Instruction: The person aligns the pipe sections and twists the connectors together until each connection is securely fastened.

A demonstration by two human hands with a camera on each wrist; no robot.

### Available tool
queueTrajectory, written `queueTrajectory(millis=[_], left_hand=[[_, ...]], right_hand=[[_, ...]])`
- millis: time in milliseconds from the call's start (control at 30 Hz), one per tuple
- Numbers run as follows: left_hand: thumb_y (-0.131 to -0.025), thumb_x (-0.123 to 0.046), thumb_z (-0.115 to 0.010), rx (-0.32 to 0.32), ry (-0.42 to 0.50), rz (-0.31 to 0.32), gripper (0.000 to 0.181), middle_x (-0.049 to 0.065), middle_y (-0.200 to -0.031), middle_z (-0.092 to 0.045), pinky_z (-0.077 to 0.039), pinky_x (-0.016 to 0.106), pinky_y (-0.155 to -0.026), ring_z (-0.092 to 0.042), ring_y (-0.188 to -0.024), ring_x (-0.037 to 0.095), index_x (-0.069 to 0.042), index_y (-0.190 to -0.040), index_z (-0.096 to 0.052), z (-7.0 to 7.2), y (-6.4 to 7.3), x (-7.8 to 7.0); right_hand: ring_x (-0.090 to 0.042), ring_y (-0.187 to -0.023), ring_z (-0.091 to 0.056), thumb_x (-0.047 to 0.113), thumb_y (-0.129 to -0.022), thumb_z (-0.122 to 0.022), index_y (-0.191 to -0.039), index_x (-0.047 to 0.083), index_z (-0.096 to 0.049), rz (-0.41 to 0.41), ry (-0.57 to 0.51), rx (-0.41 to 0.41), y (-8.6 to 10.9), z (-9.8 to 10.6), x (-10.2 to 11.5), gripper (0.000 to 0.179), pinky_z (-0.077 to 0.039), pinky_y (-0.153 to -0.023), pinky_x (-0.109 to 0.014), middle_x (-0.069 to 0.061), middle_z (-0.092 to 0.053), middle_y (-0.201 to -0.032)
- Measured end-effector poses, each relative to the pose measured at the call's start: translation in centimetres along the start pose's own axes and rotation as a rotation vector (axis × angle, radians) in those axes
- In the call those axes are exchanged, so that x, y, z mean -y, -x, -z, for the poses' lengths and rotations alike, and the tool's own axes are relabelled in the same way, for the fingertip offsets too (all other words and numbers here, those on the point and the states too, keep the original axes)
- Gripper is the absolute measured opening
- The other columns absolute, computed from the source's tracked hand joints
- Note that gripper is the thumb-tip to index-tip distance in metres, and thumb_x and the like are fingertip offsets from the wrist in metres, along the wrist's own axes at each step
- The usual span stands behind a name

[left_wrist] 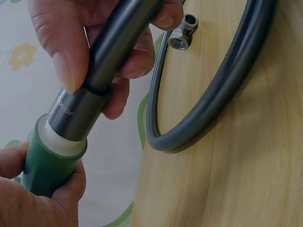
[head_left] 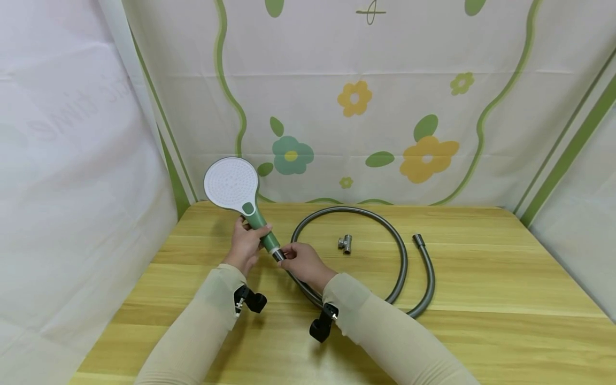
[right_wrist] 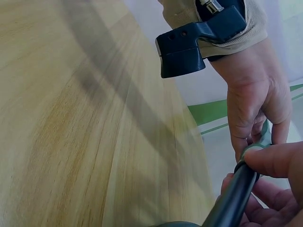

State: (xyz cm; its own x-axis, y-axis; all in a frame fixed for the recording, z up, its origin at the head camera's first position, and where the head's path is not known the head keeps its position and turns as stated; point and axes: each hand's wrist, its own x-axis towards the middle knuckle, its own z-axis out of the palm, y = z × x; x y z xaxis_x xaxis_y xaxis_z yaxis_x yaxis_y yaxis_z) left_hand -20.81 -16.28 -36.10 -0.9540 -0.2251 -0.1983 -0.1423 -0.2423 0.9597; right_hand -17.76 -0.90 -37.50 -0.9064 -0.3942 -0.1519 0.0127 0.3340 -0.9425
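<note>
My left hand grips the green handle of a hand shower, whose white round spray face tilts up toward the head camera. At the handle's lower end, my right hand pinches the dark grey end nut of a shower hose. In the left wrist view the nut sits over the white threaded end of the handle, with a strip of white showing between nut and green rim. The right thumb presses on the nut. From there the hose loops across the table to a loose conical end.
A small chrome tee valve lies on the wooden table inside the hose loop. Behind the table hangs a flowered cloth, with more white cloth at both sides. Each sleeve carries a black wrist camera mount.
</note>
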Motion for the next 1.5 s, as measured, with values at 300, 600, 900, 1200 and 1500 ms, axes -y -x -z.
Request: queueTrajectory(millis=[300, 600, 900, 1200, 1500], left_hand=[[-0.094, 0.002, -0.058, 0.023, 0.025, 0.010, 0.085, 0.021, -0.146, -0.031, -0.041, 0.044, -0.104, -0.043, -0.125, 0.034, -0.016, -0.155, -0.001, 0.17, -0.06, 0.09], [-0.093, 0.003, -0.059, 0.028, 0.051, 0.015, 0.083, 0.019, -0.143, -0.033, -0.041, 0.046, -0.103, -0.044, -0.122, 0.032, -0.018, -0.154, -0.007, 0.20, -0.08, 0.09], [-0.092, 0.004, -0.059, 0.044, 0.068, 0.022, 0.086, 0.018, -0.146, -0.030, -0.040, 0.046, -0.104, -0.042, -0.124, 0.032, -0.019, -0.154, -0.004, 0.18, -0.21, 0.03], [-0.092, 0.005, -0.058, 0.041, 0.100, 0.007, 0.083, 0.018, -0.143, -0.031, -0.041, 0.046, -0.102, -0.043, -0.121, 0.030, -0.019, -0.153, -0.007, 0.07, -0.21, -0.01], [-0.092, 0.005, -0.059, 0.036, 0.111, -0.017, 0.089, 0.016, -0.148, -0.027, -0.042, 0.045, -0.102, -0.041, -0.125, 0.031, -0.021, -0.154, 0.000, -0.07, -0.09, -0.04]], right_hand=[[-0.020, -0.091, -0.059, 0.005, -0.091, -0.065, -0.117, 0.000, -0.062, -0.003, 0.005, -0.015, -0.10, -0.21, -0.15, 0.027, -0.053, -0.079, -0.036, -0.009, -0.062, -0.103], [-0.020, -0.093, -0.059, 0.006, -0.091, -0.065, -0.117, 0.003, -0.063, 0.004, 0.007, -0.026, -0.04, -0.14, -0.34, 0.026, -0.053, -0.080, -0.037, -0.007, -0.062, -0.104], [-0.019, -0.092, -0.058, 0.005, -0.091, -0.064, -0.120, 0.000, -0.061, 0.038, 0.009, -0.021, 0.23, -0.10, -0.39, 0.029, -0.053, -0.077, -0.034, -0.009, -0.062, -0.105], [-0.020, -0.092, -0.058, 0.005, -0.091, -0.064, -0.121, 0.000, -0.061, 0.048, 0.033, -0.037, 0.26, -0.19, -0.27, 0.030, -0.053, -0.077, -0.035, -0.009, -0.062, -0.105], [-0.019, -0.093, -0.058, 0.005, -0.091, -0.064, -0.123, 0.000, -0.061, 0.034, 0.005, -0.063, 0.28, -0.16, -0.28, 0.032, -0.053, -0.078, -0.034, -0.009, -0.062, -0.106]])
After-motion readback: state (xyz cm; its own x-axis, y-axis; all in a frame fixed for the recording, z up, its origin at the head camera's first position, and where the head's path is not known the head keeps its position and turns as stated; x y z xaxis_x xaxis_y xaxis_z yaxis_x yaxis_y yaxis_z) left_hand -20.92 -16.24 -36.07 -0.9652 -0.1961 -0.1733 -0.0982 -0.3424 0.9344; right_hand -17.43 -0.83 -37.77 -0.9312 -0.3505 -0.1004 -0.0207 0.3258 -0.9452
